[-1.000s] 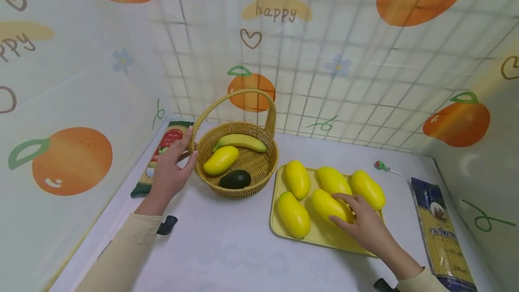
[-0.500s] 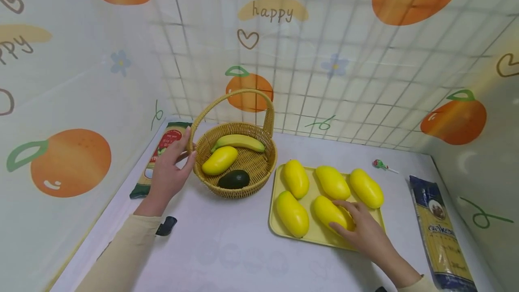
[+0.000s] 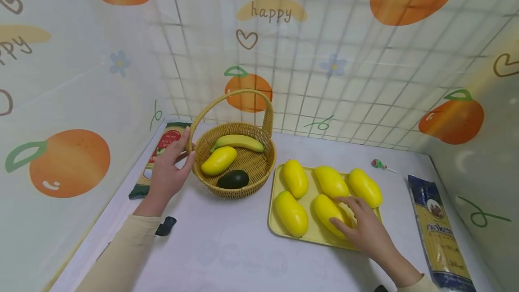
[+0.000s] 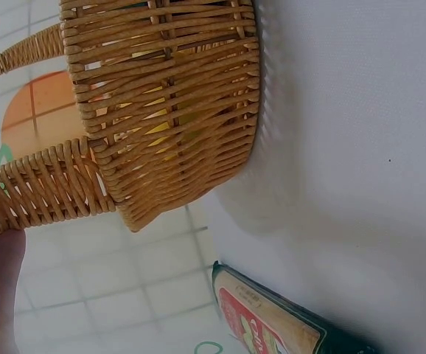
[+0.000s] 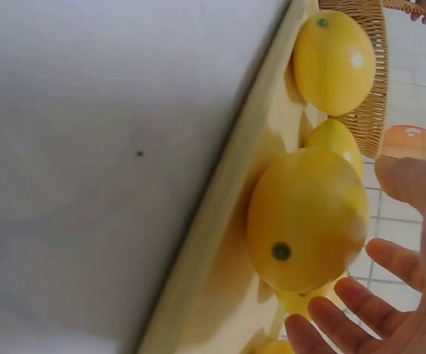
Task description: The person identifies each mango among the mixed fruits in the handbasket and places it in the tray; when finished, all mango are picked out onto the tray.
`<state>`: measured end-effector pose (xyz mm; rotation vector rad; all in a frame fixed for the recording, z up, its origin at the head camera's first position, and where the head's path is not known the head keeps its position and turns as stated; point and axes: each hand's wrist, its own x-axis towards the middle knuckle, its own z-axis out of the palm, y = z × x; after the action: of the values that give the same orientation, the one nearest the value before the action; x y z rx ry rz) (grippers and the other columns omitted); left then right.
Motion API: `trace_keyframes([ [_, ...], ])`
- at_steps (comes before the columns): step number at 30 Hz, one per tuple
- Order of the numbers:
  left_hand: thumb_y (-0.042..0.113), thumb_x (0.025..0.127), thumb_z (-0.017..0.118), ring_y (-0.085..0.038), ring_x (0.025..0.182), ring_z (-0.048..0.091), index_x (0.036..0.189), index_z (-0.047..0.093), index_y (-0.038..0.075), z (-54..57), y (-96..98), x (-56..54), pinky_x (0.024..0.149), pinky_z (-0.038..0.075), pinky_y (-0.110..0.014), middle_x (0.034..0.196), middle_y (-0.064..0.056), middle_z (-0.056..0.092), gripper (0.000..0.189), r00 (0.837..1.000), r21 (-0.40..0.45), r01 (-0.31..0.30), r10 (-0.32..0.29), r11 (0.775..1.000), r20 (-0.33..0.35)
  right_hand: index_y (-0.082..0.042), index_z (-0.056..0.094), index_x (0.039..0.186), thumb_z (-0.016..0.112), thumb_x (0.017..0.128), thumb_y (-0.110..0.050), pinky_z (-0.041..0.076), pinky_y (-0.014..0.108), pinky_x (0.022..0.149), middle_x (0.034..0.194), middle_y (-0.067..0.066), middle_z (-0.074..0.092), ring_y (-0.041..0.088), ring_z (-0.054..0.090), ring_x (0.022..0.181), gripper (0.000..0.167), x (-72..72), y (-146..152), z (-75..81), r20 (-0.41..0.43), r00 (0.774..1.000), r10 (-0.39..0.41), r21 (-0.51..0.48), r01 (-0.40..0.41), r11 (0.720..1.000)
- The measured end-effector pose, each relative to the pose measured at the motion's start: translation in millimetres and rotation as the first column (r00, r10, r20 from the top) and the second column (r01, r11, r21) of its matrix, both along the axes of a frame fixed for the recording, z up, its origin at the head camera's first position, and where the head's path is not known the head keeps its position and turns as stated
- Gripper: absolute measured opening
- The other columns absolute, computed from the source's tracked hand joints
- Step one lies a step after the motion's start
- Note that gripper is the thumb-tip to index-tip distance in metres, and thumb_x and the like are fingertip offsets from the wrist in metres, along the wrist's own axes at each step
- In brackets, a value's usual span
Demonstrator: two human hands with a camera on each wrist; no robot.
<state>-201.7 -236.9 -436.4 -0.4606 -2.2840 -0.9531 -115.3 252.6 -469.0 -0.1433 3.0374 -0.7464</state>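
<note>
At the left base of the wicker basket's handle (image 3: 193,132), my left hand (image 3: 169,172) holds on with thumb and fingers. Inside the basket (image 3: 259,179) lie a banana (image 3: 239,142), a yellow mango (image 3: 219,161) and a dark avocado (image 3: 233,179). My right hand (image 3: 365,226) hovers around a mango (image 3: 326,213) at the front of the yellow tray (image 3: 314,236). In the right wrist view, its spread fingers (image 5: 364,306) stand beside that mango (image 5: 305,221). Several other mangoes (image 3: 292,214) rest on the tray.
A green-ended pasta pack (image 3: 142,184) lies left of the basket. Right of the tray are a lollipop (image 3: 379,164) and a blue-and-yellow spaghetti pack (image 3: 441,233). Printed cloth walls (image 3: 357,98) stand at the back and sides.
The front mango has come down and settled on the tray, and my right hand's fingers have loosened from it. My left hand stays on the basket handle.
</note>
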Motion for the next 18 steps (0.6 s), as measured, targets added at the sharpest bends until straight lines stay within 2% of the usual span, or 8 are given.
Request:
trace_keyframes([
  [3, -0.002, 0.092, 0.071, -0.025, 0.108, 0.065, 0.158, 0.038, 0.026, -0.2, -0.2, 0.0, 0.093, 0.053, -0.027, 0.111, -0.011, 0.068, 0.079, 1.0, 0.001, 0.001, -0.001, 1.0, 0.001, -0.015, 0.059, 0.138, 0.074, 0.09, -0.053, 0.049, 0.067, 0.098, 0.138, 0.019, 0.053, 0.04, 0.053, 0.123, 0.063, -2.9, 0, 2.4, -0.015, 1.0, 0.016, -0.002, -0.016, 1.0],
  [9, -0.002, 0.093, 0.071, -0.024, 0.109, 0.065, 0.159, 0.037, 0.028, -1.2, -1.0, -0.5, 0.092, 0.055, -0.033, 0.112, -0.01, 0.068, 0.08, 1.0, 0.004, -0.003, 0.003, 1.0, 0.009, -0.015, 0.059, 0.139, 0.074, 0.092, -0.044, 0.049, 0.066, 0.099, 0.137, 0.016, 0.053, 0.038, 0.053, 0.124, 0.057, -10.9, -4, 7.8, -0.082, 0.994, 0.067, -0.035, -0.07, 0.997],
  [15, -0.003, 0.092, 0.071, -0.024, 0.108, 0.065, 0.159, 0.037, 0.027, -1.6, -1.2, -1.0, 0.094, 0.052, -0.023, 0.112, -0.01, 0.068, 0.08, 1.0, 0.0, 0.002, -0.002, 1.0, 0.0, -0.016, 0.06, 0.138, 0.076, 0.093, -0.036, 0.053, 0.06, 0.097, 0.135, 0.011, 0.055, 0.034, 0.056, 0.12, 0.052, -22.2, -16, 15.0, -0.147, 0.982, 0.123, -0.047, -0.131, 0.99],
  [18, -0.004, 0.092, 0.07, -0.025, 0.107, 0.065, 0.158, 0.038, 0.025, -1.5, -0.9, -1.2, 0.093, 0.052, -0.023, 0.111, -0.01, 0.067, 0.079, 1.0, 0.0, 0.008, -0.008, 1.0, -0.01, -0.015, 0.06, 0.139, 0.075, 0.093, -0.036, 0.052, 0.059, 0.098, 0.135, 0.011, 0.055, 0.034, 0.056, 0.12, 0.052, -29.5, -24, 19.3, -0.169, 0.973, 0.154, -0.044, -0.164, 0.986],
])
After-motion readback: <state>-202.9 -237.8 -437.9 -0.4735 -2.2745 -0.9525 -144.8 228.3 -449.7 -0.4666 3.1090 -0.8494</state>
